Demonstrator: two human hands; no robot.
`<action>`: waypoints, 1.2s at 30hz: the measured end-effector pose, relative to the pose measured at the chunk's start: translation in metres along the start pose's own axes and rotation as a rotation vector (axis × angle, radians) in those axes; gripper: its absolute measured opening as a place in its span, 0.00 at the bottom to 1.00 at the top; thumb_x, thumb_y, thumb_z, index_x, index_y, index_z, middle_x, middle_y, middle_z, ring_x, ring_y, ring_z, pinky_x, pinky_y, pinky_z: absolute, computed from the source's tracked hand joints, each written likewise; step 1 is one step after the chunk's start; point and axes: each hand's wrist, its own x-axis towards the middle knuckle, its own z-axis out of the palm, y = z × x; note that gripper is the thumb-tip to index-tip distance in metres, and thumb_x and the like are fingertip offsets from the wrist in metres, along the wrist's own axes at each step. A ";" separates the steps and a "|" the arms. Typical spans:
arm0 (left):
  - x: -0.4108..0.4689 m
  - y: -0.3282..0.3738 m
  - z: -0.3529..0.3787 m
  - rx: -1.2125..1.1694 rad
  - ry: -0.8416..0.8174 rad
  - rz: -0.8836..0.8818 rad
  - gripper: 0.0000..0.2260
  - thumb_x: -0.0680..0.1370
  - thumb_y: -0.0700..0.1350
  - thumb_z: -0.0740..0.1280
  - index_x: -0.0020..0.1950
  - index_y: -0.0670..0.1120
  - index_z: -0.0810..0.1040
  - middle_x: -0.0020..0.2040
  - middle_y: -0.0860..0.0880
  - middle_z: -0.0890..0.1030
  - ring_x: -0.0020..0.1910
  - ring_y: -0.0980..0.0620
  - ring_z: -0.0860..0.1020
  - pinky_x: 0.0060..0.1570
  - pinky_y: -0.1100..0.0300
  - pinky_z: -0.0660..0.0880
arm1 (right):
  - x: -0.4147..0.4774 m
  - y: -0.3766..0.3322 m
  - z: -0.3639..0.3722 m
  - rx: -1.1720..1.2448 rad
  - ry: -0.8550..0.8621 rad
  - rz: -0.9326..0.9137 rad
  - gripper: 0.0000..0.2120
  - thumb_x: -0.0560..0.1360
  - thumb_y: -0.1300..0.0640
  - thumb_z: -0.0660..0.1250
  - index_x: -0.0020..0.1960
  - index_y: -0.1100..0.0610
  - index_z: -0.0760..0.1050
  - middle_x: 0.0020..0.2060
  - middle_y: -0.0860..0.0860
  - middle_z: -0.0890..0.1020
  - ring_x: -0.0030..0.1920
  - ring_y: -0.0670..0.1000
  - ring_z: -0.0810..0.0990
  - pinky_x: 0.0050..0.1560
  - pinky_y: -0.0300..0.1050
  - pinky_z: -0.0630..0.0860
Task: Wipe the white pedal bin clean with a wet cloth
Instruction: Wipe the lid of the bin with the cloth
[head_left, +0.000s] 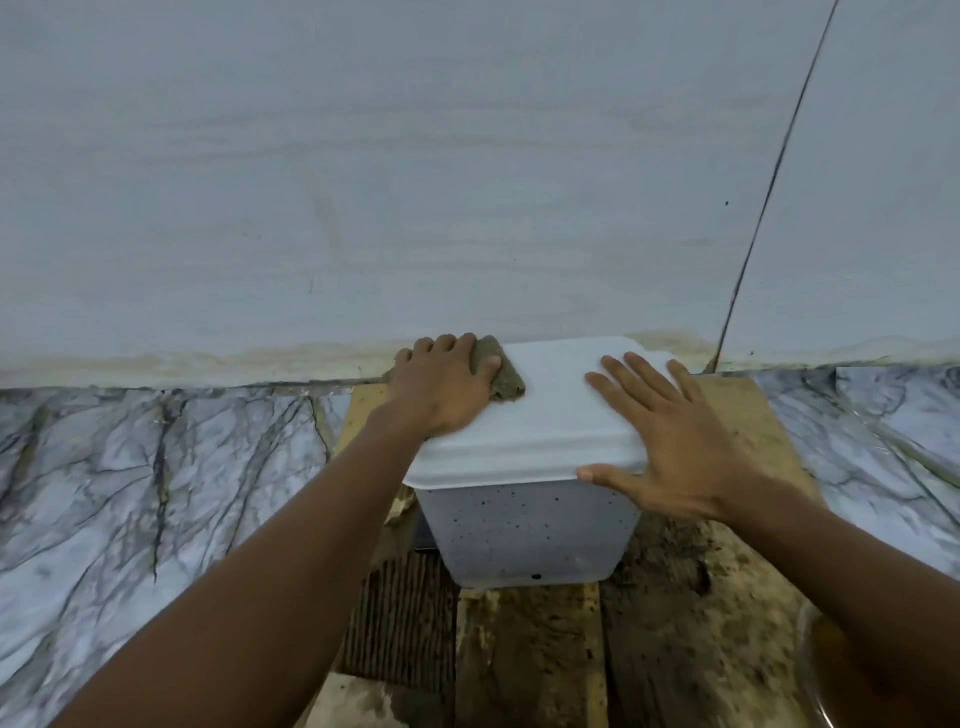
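White pedal bin (530, 530) sits just below frame centre, toward 6 o'clock, its back against the wall (415, 182). The lid (545, 415) is down. The bin's front face is covered in dark specks (485, 503).

Your left hand (441, 387) is at the lid's 10 o'clock corner. Its fingers curl down over a brownish cloth (506, 382), clamping it against the lid, with the thumb lying across it. Part of the cloth sticks out past the thumb toward 3 o'clock. You can't tell from this view whether the cloth is wet.

Your right hand (680, 457) lies flat on the lid's 3 to 4 o'clock side. The fingers are spread, straight and apart, pointing to 11 o'clock. The thumb rests along the lid's front rim. It grips nothing and only presses on the lid.

The bin stands on dirty wooden boards (530, 654), which run out toward 6 o'clock. A dark ribbed mat (400, 618) lies at 7 o'clock of the bin, touching the boards. Grey-veined marble floor (156, 467) spreads to 9 o'clock, and more of it shows at 3 o'clock. The wall base has a yellowish stain line (260, 358). A dark tile seam (769, 182) runs up toward 1 o'clock.
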 end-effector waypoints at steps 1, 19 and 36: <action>0.000 0.009 0.000 0.027 -0.009 0.025 0.28 0.84 0.62 0.47 0.80 0.50 0.60 0.78 0.45 0.67 0.76 0.40 0.64 0.75 0.40 0.58 | 0.000 0.001 0.001 0.007 0.002 0.000 0.48 0.70 0.19 0.43 0.81 0.46 0.41 0.81 0.46 0.43 0.80 0.48 0.37 0.79 0.59 0.40; 0.014 -0.014 -0.008 -0.138 -0.020 -0.177 0.30 0.82 0.67 0.50 0.69 0.46 0.73 0.67 0.42 0.78 0.63 0.39 0.75 0.58 0.46 0.70 | 0.005 0.005 0.001 -0.006 -0.016 0.005 0.49 0.69 0.19 0.42 0.81 0.46 0.39 0.81 0.46 0.42 0.80 0.47 0.37 0.79 0.57 0.39; -0.071 -0.001 0.033 -0.826 0.402 -0.449 0.25 0.83 0.58 0.59 0.79 0.51 0.67 0.72 0.49 0.75 0.67 0.47 0.75 0.68 0.49 0.71 | 0.005 0.006 0.007 0.053 0.044 0.005 0.48 0.69 0.19 0.45 0.81 0.44 0.45 0.81 0.46 0.47 0.80 0.49 0.42 0.79 0.58 0.41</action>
